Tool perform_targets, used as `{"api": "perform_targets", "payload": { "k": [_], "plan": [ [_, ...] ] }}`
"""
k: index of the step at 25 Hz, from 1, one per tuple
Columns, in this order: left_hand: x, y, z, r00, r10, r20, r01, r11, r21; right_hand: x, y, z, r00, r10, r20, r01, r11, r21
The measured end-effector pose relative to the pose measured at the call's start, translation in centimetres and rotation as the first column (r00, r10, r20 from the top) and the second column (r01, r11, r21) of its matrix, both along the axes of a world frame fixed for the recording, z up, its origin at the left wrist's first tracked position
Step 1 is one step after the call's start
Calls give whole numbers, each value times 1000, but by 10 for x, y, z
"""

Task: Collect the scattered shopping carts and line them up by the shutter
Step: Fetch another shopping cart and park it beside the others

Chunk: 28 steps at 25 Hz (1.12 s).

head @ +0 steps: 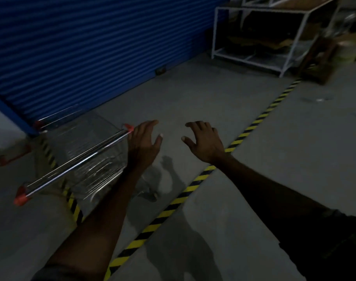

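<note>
— Item one, nearest?

— My left hand [144, 142], fingers spread, holding nothing; its outer edge sits at the red end cap of the handle, contact unclear. My right hand [205, 142], also splayed and empty, is well apart.

— Item two?

— Chrome wire shopping cart with red-capped handle [79, 159], at ten o'clock from my left hand. The handle bar runs eight to two o'clock. Left hand is nearer.

— Beyond?

— Blue corrugated roller shutter [92, 47] at eleven, the cart's far end just beside it.

— Gaps?

— Basket mesh blurred; wheels mostly hidden.
</note>
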<state>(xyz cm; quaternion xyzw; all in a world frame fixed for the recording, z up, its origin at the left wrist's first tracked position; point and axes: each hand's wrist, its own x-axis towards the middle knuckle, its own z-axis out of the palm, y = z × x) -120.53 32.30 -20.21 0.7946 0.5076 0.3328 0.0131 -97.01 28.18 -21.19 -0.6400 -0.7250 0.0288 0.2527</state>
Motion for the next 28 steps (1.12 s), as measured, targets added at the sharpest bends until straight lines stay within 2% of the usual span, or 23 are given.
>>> {"api": "perform_targets", "payload": {
  "k": [3,7,13,17,20,24,28],
  "plan": [
    [122,-41,16,992,-121,40,121,993,10,102,-66,22,995,-103,-1,103,991,81],
    [275,-106,15,947,-323,0,322,946,14,236,-166,39,964,-263,26,259,961,99],
    [467,-182,28,772,-635,-31,635,772,-12,390,-302,37,832,-552,-54,555,829,70],
    [594,-222,30,592,-804,-50,804,594,-32,467,-374,29,696,-710,-106,717,696,51],
    [684,-256,24,447,-895,-11,894,447,-33,520,-421,29,575,-810,-114,817,574,48],
    [799,-320,17,226,-974,6,973,226,-45,582,-492,31,378,-918,-116,926,375,51],
    [885,-402,13,-6,-1000,-17,999,-5,-50,620,-571,30,138,-985,-108,990,134,37]
  ]
}}
